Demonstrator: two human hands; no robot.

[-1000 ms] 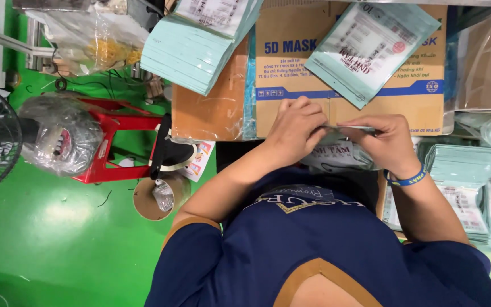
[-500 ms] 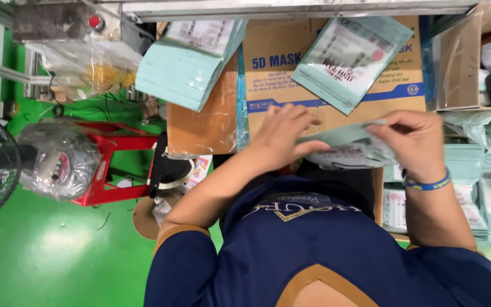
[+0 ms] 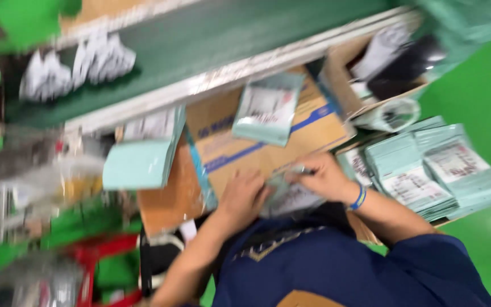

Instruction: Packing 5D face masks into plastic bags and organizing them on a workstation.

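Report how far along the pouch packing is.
Done: teal pouches lie stacked beside the right hand. In hand: both it and the left hand hold one pouch over the cardboard box. Left: empty pouches wait on the left; the blur hides their count.

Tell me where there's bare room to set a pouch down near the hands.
Bare cardboard of the flat box shows between the loose pouch lying on it and the left hand. To the right of the right hand it is crowded: stacked pouches fill that side. The teal stack takes the left edge.
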